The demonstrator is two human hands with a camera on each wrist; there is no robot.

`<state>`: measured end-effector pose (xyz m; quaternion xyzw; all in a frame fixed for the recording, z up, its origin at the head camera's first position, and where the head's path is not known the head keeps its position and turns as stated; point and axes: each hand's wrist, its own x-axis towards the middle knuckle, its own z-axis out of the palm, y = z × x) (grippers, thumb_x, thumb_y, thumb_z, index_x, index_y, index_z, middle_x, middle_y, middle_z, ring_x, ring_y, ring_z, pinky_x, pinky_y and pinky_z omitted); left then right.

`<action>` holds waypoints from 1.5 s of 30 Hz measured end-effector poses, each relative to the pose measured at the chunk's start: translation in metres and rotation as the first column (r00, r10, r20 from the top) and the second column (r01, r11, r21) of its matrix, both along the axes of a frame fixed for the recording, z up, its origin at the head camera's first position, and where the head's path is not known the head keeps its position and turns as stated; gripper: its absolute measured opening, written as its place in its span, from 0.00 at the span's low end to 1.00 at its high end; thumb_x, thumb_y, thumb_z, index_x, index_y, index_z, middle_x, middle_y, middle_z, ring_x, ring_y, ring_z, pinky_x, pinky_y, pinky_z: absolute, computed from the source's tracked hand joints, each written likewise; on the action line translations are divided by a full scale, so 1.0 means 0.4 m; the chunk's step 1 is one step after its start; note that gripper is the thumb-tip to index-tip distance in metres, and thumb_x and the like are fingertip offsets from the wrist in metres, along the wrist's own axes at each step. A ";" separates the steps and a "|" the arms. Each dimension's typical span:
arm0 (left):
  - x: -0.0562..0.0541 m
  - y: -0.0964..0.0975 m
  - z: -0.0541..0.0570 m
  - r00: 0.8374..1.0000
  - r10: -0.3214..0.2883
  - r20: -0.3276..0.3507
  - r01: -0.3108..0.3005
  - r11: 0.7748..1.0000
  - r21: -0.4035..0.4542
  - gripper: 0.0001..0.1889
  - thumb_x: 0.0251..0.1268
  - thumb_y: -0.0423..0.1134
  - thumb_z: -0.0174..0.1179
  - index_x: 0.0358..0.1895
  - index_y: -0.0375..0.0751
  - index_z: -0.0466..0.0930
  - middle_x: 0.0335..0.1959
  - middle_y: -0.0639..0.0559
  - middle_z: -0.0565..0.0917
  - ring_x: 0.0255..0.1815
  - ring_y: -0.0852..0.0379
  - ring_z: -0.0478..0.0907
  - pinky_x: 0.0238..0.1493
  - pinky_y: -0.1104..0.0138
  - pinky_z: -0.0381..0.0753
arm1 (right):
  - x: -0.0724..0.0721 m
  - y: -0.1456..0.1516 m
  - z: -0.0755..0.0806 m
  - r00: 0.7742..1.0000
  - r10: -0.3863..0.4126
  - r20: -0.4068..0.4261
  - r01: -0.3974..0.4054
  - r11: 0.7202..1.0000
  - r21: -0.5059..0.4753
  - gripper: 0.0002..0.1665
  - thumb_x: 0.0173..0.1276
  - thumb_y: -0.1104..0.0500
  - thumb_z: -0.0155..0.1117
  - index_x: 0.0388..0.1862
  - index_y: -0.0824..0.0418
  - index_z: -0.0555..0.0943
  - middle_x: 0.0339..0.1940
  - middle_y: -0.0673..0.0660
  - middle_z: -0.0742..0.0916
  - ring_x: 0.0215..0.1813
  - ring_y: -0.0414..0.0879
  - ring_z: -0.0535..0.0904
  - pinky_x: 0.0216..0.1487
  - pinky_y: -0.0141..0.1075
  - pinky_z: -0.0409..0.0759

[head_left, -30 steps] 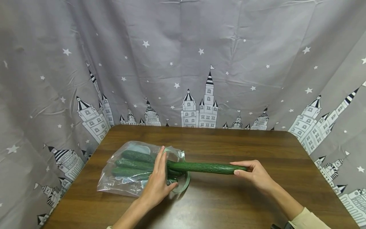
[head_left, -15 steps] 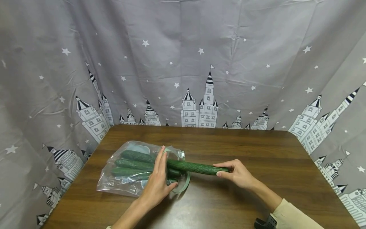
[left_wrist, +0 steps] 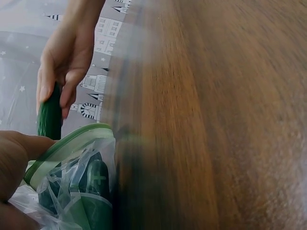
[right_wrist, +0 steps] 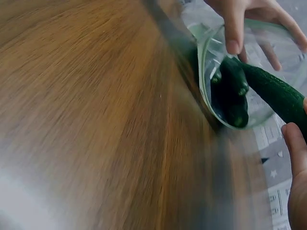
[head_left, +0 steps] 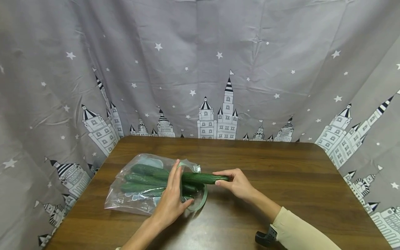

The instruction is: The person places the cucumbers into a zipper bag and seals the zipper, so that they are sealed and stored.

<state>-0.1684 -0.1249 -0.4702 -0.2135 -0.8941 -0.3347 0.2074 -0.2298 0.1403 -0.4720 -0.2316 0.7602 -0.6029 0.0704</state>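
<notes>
Curtain point(head_left: 265, 80): grey, hung in folds, printed with white stars point(head_left: 219, 55) and castles point(head_left: 228, 116) (some roofs striped black).
Table point(head_left: 281, 161): brown, wood-grained, far corners rounded.
Light: reflected as a pale sheen point(head_left: 215, 238) on the tabletop.

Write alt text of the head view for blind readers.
A right hand grips one end of a cucumber partly inside a clear bag of other cucumbers; a left hand touches the bag's mouth. Behind the wooden table hangs a gray castle-print curtain.
</notes>
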 end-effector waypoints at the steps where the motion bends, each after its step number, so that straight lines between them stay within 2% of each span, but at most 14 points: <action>1: 0.000 -0.001 0.000 1.000 0.001 0.000 -0.001 1.000 0.000 0.67 0.32 0.28 0.87 0.79 0.28 0.50 0.84 0.41 0.45 0.54 0.33 0.81 0.53 0.47 0.85 | -0.003 -0.012 0.000 1.000 0.002 -0.006 -0.002 1.000 0.001 0.20 0.67 0.66 0.74 0.57 0.68 0.86 0.51 0.62 0.88 0.34 0.41 0.78 0.33 0.29 0.80; 4: 0.000 -0.004 -0.003 1.000 0.005 -0.003 -0.005 1.000 0.001 0.67 0.32 0.28 0.88 0.79 0.28 0.50 0.85 0.42 0.44 0.57 0.34 0.79 0.54 0.47 0.85 | -0.012 -0.044 0.001 0.999 0.032 -0.039 -0.031 0.999 0.020 0.19 0.66 0.65 0.75 0.56 0.67 0.87 0.48 0.60 0.90 0.35 0.40 0.81 0.33 0.29 0.81; 8: -0.001 -0.010 -0.006 1.000 0.006 -0.002 -0.006 1.000 0.004 0.68 0.31 0.28 0.88 0.79 0.27 0.50 0.85 0.44 0.43 0.61 0.34 0.77 0.57 0.49 0.84 | -0.019 -0.061 -0.001 0.988 0.087 -0.129 -0.075 0.992 0.098 0.17 0.64 0.63 0.78 0.51 0.66 0.86 0.42 0.56 0.92 0.37 0.40 0.87 0.35 0.30 0.84; 11: -0.002 -0.010 -0.006 1.000 0.001 0.004 -0.001 1.000 0.001 0.68 0.31 0.28 0.88 0.79 0.27 0.50 0.85 0.44 0.43 0.62 0.35 0.77 0.58 0.51 0.83 | -0.020 -0.049 -0.004 0.978 0.056 -0.202 -0.027 0.990 0.142 0.16 0.61 0.63 0.80 0.46 0.65 0.86 0.38 0.55 0.92 0.36 0.41 0.87 0.34 0.32 0.85; 13: -0.003 -0.009 -0.004 1.000 -0.005 0.010 0.005 1.000 0.000 0.68 0.31 0.28 0.88 0.79 0.27 0.49 0.85 0.44 0.42 0.63 0.35 0.77 0.58 0.51 0.83 | -0.021 -0.034 -0.006 0.976 0.020 -0.218 0.011 0.990 0.140 0.15 0.60 0.65 0.80 0.45 0.65 0.87 0.39 0.55 0.91 0.36 0.43 0.87 0.35 0.32 0.86; 15: -0.003 -0.009 -0.002 1.000 -0.006 0.016 0.006 1.000 -0.001 0.69 0.31 0.28 0.88 0.80 0.28 0.49 0.85 0.45 0.42 0.62 0.36 0.77 0.58 0.50 0.83 | -0.023 -0.018 -0.007 0.980 0.014 -0.201 0.008 0.994 0.109 0.16 0.61 0.68 0.78 0.49 0.66 0.88 0.44 0.58 0.90 0.39 0.47 0.88 0.40 0.34 0.88; 17: -0.004 -0.007 0.000 1.000 -0.009 0.025 0.009 1.000 0.002 0.69 0.32 0.28 0.88 0.80 0.29 0.48 0.85 0.46 0.41 0.63 0.36 0.77 0.58 0.49 0.83 | -0.025 -0.007 -0.009 0.988 0.041 -0.151 -0.032 0.998 0.062 0.18 0.63 0.72 0.74 0.53 0.70 0.86 0.49 0.63 0.87 0.45 0.52 0.88 0.46 0.37 0.89; 20: -0.006 -0.004 0.002 0.999 -0.013 0.038 0.013 1.000 0.002 0.69 0.33 0.28 0.87 0.81 0.31 0.47 0.86 0.48 0.40 0.64 0.36 0.77 0.57 0.47 0.84 | -0.026 0.001 -0.014 0.993 0.075 -0.095 -0.075 0.997 0.012 0.20 0.65 0.74 0.71 0.57 0.74 0.84 0.54 0.68 0.85 0.49 0.57 0.87 0.49 0.39 0.88; 23: -0.007 -0.003 0.004 0.999 -0.016 0.049 0.016 1.000 0.002 0.69 0.33 0.28 0.87 0.81 0.32 0.47 0.86 0.49 0.39 0.64 0.37 0.77 0.55 0.47 0.85 | -0.025 -0.004 -0.018 0.994 0.054 -0.095 -0.051 0.998 0.030 0.19 0.65 0.72 0.73 0.55 0.72 0.86 0.51 0.65 0.87 0.47 0.55 0.88 0.47 0.37 0.89; 26: -0.005 -0.002 0.003 0.999 -0.010 0.051 0.010 1.000 -0.002 0.69 0.33 0.27 0.87 0.81 0.32 0.48 0.86 0.48 0.40 0.59 0.36 0.80 0.53 0.48 0.86 | -0.026 -0.019 -0.021 0.994 0.023 -0.108 -0.018 0.999 0.047 0.17 0.63 0.71 0.76 0.51 0.68 0.88 0.46 0.60 0.90 0.45 0.50 0.88 0.45 0.35 0.88; 31: -0.004 -0.001 0.000 0.999 -0.005 0.040 0.005 1.000 -0.012 0.68 0.34 0.27 0.87 0.81 0.31 0.48 0.85 0.46 0.42 0.53 0.35 0.82 0.53 0.48 0.86 | -0.031 -0.057 -0.022 0.993 0.009 -0.120 -0.007 1.000 0.016 0.14 0.60 0.70 0.78 0.46 0.68 0.88 0.42 0.59 0.90 0.43 0.48 0.88 0.45 0.36 0.89; 37: -0.006 0.001 0.000 1.000 -0.009 0.023 0.009 1.000 -0.014 0.67 0.35 0.28 0.87 0.80 0.30 0.48 0.85 0.42 0.44 0.59 0.33 0.78 0.55 0.46 0.84 | -0.034 -0.106 -0.026 0.985 -0.035 -0.167 0.033 0.999 -0.015 0.14 0.57 0.71 0.80 0.43 0.70 0.89 0.41 0.62 0.90 0.42 0.55 0.89 0.43 0.36 0.89; 42: -0.006 0.000 -0.003 1.000 -0.017 0.018 0.017 1.000 -0.020 0.68 0.34 0.28 0.87 0.81 0.31 0.48 0.84 0.40 0.45 0.60 0.33 0.77 0.56 0.46 0.84 | -0.033 -0.136 -0.034 0.984 -0.088 -0.153 0.089 0.996 -0.001 0.14 0.56 0.70 0.81 0.42 0.67 0.90 0.39 0.60 0.91 0.39 0.50 0.90 0.41 0.33 0.89; 45: -0.008 -0.001 -0.005 1.000 -0.023 0.008 0.023 1.000 -0.020 0.68 0.33 0.28 0.88 0.80 0.31 0.49 0.84 0.38 0.46 0.61 0.33 0.77 0.56 0.46 0.84 | -0.031 -0.142 -0.036 0.987 -0.097 -0.131 0.096 0.995 -0.010 0.13 0.57 0.69 0.81 0.42 0.67 0.89 0.39 0.60 0.91 0.39 0.49 0.90 0.40 0.33 0.89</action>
